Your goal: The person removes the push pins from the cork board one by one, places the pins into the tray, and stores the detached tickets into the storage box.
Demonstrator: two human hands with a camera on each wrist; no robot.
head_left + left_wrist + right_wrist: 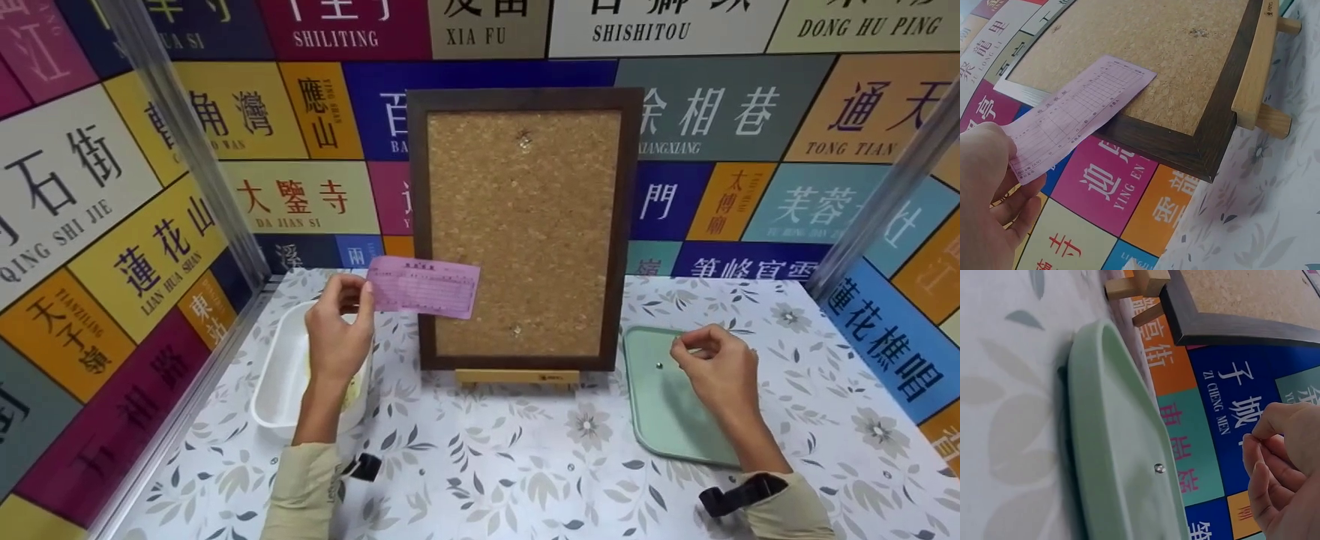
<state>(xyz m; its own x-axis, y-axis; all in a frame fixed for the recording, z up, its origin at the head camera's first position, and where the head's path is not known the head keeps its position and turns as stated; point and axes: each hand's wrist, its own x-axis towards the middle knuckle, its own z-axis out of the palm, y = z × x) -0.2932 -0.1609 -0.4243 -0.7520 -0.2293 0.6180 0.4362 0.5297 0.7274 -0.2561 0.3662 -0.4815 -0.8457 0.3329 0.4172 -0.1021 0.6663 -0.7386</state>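
My left hand (pixel 339 330) pinches a pink printed form slip (pixel 424 287) by its left end, between thumb and fingers. In the left wrist view the slip's (pixel 1081 118) far end overlaps the lower part of a dark-framed corkboard (pixel 1151 62). Whether it touches the cork I cannot tell. Above a green tray (pixel 675 420), my right hand (pixel 720 371) has thumb and forefinger brought together, other fingers curled. Anything between those fingertips is too small or hidden to see. A small shiny silver piece (pixel 1159 468) lies in the tray.
The corkboard stands upright on a wooden easel (pixel 517 376). Two rough spots mark its cork. Left of it, a white plastic basin (pixel 264 394) holds something yellowish, partly behind my left arm. A flower-patterned cloth (pixel 510 465) covers the table; walls of coloured signs enclose it.
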